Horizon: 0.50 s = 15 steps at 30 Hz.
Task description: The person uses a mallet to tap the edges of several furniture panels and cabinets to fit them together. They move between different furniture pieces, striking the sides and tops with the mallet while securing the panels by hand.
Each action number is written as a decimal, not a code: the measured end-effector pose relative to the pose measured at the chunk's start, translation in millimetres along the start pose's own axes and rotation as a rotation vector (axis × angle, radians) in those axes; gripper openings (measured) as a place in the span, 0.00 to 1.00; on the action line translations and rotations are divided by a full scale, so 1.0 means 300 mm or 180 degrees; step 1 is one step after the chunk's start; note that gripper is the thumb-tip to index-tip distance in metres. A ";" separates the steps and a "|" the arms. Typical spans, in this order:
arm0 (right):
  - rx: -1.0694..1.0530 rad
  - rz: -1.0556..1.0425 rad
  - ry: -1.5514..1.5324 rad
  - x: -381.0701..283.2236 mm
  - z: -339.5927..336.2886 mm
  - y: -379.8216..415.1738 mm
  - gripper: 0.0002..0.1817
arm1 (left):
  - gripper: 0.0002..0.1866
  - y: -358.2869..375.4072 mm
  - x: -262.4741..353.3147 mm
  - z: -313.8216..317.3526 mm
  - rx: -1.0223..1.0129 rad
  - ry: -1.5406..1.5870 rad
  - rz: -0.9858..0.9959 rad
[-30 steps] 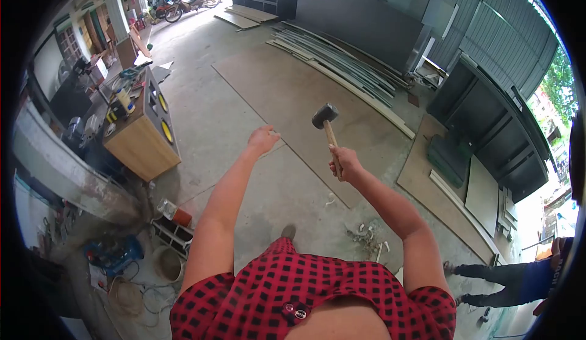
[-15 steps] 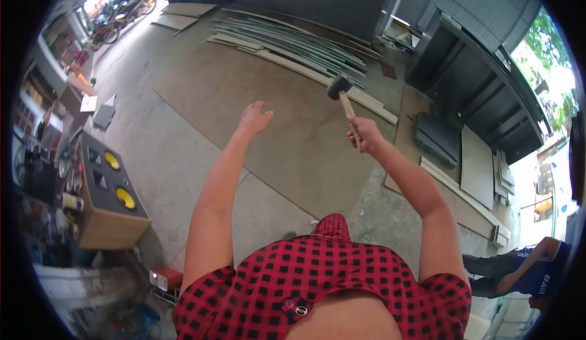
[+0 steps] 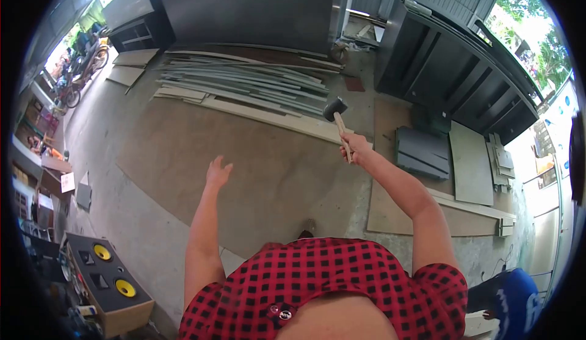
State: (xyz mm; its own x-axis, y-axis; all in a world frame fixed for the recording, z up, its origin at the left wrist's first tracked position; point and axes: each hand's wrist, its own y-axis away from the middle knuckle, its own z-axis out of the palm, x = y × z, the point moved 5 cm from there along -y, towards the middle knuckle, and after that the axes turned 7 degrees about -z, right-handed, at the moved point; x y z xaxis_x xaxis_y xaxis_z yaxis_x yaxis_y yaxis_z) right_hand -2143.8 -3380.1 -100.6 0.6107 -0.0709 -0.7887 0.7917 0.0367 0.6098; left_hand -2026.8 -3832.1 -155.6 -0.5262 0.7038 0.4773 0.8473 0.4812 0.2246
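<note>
My right hand is wrapped round the pale wooden handle of a mallet, whose black head points up and away from me. My left hand is held out in the air to the left, empty, with its fingers apart. Below both hands a large brown sheet lies on the concrete floor. Beyond it is a spread of long grey and pale strips; the mallet head appears near their right end.
Dark cabinets stand at the back right, beside stacked dark panels and a pale board. A speaker box with yellow cones is at lower left. A person in blue is at lower right.
The view has shifted, bringing more of the strips and cabinets into sight. Both arms are still stretched forward, the left hand further left. The person in blue is bent lower in the frame.
</note>
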 end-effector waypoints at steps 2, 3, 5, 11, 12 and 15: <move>0.0024 -0.0028 -0.0071 -0.148 -0.071 -0.093 0.13 | 0.35 -0.076 -0.053 0.121 -0.0159 0.0164 -0.0131; 0.0050 -0.0209 0.0012 -0.218 -0.121 -0.148 0.13 | 0.36 -0.098 -0.101 0.197 -0.0372 0.0041 -0.0466; 0.0124 -0.0416 0.0050 -0.343 -0.212 -0.233 0.13 | 0.36 -0.103 -0.215 0.329 -0.0613 0.0127 -0.0630; 0.0641 -0.0845 0.0159 -0.612 -0.498 -0.394 0.13 | 0.31 -0.030 -0.458 0.702 -0.1601 -0.0328 -0.0906; 0.0702 -0.0787 0.0073 -0.634 -0.548 -0.451 0.13 | 0.28 -0.067 -0.379 0.756 -0.2064 -0.1708 0.0769; 0.0965 -0.0512 -0.0108 -0.716 -0.672 -0.619 0.12 | 0.26 -0.414 -0.157 0.856 -0.1968 -0.1898 0.1018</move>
State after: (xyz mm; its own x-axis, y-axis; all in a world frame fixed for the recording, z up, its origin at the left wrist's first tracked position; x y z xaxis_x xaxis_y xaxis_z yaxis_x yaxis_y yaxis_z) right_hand -2419.0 -3170.6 -60.3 0.4737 -0.0850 -0.8766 0.8344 -0.2752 0.4776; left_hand -2125.7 -3790.7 -424.1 -0.0643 0.9912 0.1160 0.7561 -0.0275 0.6539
